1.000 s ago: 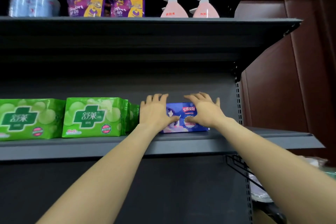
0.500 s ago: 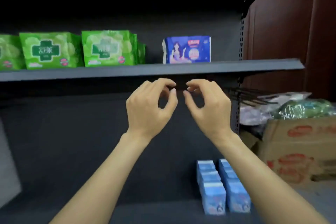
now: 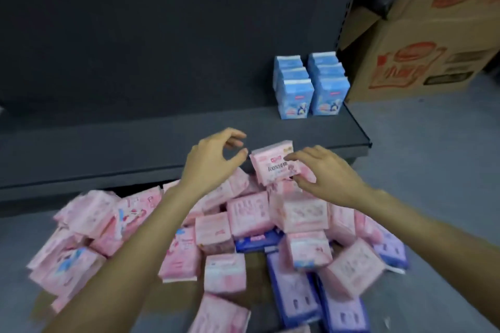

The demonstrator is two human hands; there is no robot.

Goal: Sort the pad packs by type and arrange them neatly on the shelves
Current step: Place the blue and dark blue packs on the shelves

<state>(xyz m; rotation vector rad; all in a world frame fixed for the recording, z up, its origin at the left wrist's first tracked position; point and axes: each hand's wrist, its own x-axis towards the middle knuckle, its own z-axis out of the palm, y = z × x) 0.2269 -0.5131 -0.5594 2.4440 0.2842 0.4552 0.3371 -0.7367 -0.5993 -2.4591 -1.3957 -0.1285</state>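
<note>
A heap of pink pad packs (image 3: pixel 249 213) mixed with a few dark blue packs (image 3: pixel 295 289) lies on the floor before the bottom shelf (image 3: pixel 135 143). One pink pack (image 3: pixel 270 167) stands tilted at the top of the heap. My right hand (image 3: pixel 322 173) has its fingers around that pack's right side. My left hand (image 3: pixel 213 159) hovers just left of it, fingers curled and apart, holding nothing. Two rows of light blue packs (image 3: pixel 311 86) stand on the shelf's right end.
A brown cardboard box (image 3: pixel 422 38) stands on the floor right of the shelf unit. The shelf's dark back panel (image 3: pixel 162 30) rises behind. Grey floor (image 3: pixel 433 170) lies to the right of the heap.
The view has dropped from the upper shelves to the floor heap. Both hands came down from near the middle shelf, and my right hand has taken hold of a pink pack.
</note>
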